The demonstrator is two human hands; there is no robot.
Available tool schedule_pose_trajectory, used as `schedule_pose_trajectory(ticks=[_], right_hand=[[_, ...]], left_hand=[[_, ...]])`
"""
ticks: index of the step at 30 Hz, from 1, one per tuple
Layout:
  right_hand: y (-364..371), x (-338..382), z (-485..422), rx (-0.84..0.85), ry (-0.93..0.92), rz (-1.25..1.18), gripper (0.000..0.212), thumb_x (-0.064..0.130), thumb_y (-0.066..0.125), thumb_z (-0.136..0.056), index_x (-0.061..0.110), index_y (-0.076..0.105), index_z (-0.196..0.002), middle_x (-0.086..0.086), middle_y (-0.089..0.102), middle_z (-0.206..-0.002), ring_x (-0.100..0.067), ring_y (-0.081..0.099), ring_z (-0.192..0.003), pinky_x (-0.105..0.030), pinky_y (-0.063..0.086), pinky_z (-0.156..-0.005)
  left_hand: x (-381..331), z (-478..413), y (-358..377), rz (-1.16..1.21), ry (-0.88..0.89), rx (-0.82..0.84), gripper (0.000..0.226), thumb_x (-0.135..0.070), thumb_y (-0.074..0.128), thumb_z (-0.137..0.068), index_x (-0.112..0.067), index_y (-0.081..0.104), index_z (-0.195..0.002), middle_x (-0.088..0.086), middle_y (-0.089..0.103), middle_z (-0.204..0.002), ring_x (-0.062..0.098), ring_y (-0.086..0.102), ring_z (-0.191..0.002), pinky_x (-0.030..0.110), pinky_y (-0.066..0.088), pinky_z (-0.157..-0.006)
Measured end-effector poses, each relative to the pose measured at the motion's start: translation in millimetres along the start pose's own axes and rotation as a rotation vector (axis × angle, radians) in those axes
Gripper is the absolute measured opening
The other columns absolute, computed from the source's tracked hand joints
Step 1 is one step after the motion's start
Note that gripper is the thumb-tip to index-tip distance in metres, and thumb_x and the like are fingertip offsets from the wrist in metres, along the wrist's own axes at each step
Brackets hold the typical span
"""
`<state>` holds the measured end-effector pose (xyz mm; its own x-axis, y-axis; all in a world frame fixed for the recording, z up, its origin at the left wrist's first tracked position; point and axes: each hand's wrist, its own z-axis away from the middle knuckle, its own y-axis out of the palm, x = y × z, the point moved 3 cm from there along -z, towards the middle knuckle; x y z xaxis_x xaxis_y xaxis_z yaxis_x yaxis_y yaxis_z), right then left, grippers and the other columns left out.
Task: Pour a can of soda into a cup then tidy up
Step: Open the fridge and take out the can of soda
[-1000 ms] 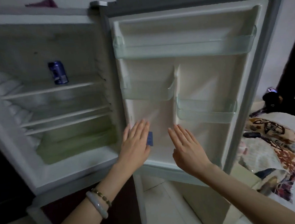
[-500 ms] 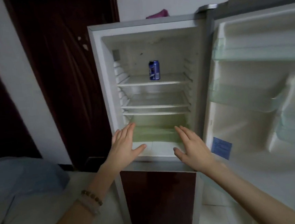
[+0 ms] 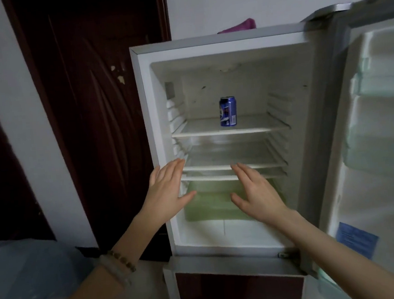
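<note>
Two empty hands, the left hand [image 3: 169, 194] and the right hand [image 3: 257, 191], reach flat and apart into the open fridge [image 3: 150, 129], likely for the blue soda can [image 3: 228, 111] standing up on the top shelf [image 3: 230, 130], well above them.

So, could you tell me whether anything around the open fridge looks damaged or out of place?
Nothing is spilled or toppled: the soda can stands upright, alone on the top shelf. The dark door left of the fridge has pale chips in its finish, and dark specks mark the fridge's back wall.
</note>
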<state>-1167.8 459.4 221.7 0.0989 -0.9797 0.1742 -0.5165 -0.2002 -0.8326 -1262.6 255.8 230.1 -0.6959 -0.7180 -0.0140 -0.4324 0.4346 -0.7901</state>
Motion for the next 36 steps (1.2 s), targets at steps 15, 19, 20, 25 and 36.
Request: schedule_pose_trajectory(ticks=[15,19,20,25,36], right_hand=[[11,-46,-140,-0.147,0.066,0.386,0.068,0.028,0.066,-0.082,0.004,0.04,-0.14,-0.023,0.044,-0.141,-0.038,0.042,-0.131,-0.046,0.03,-0.109],[5,-72,-173,-0.146,0.125,0.415,0.071,0.028,0.063,-0.086,0.005,0.031,-0.145,-0.023,0.035,-0.146,-0.036,0.033,-0.136,-0.044,0.022,-0.114],[4,-78,-181,-0.16,0.135,0.408,0.071,0.027,0.064,-0.085,0.004,0.032,-0.144,-0.024,0.037,-0.145,-0.037,0.034,-0.136,-0.045,0.024,-0.113],[7,-106,-223,-0.177,0.16,0.378,0.068,0.025,0.062,-0.085,0.002,0.033,-0.143,-0.026,0.038,-0.144,-0.038,0.035,-0.135,-0.044,0.026,-0.111],[23,-158,-284,-0.091,0.385,-0.115,0.074,0.029,0.058,-0.087,0.008,0.022,-0.148,-0.014,0.033,-0.15,-0.028,0.032,-0.137,-0.036,0.029,-0.108]], left_hand=[[48,-170,44,-0.147,0.348,-0.059,0.078,-0.051,0.057,-0.085,-0.009,0.029,-0.145,0.01,0.032,-0.151,0.024,0.026,-0.14,0.044,0.005,-0.116],[48,-216,50,-0.139,0.326,-0.083,0.08,-0.055,0.051,-0.087,-0.011,0.023,-0.147,0.008,0.026,-0.153,0.022,0.021,-0.142,0.045,0.005,-0.117],[47,-227,53,-0.126,0.306,-0.085,0.08,-0.056,0.05,-0.087,-0.012,0.021,-0.147,0.007,0.025,-0.154,0.022,0.02,-0.142,0.044,0.004,-0.117],[42,-276,76,-0.073,0.221,-0.047,0.085,-0.062,0.048,-0.085,-0.013,0.017,-0.148,0.006,0.021,-0.155,0.02,0.017,-0.143,0.043,0.005,-0.117],[36,-352,133,0.541,-0.056,0.11,0.083,-0.054,0.062,-0.082,-0.013,0.028,-0.145,0.007,0.034,-0.151,0.024,0.032,-0.137,0.042,0.027,-0.112]])
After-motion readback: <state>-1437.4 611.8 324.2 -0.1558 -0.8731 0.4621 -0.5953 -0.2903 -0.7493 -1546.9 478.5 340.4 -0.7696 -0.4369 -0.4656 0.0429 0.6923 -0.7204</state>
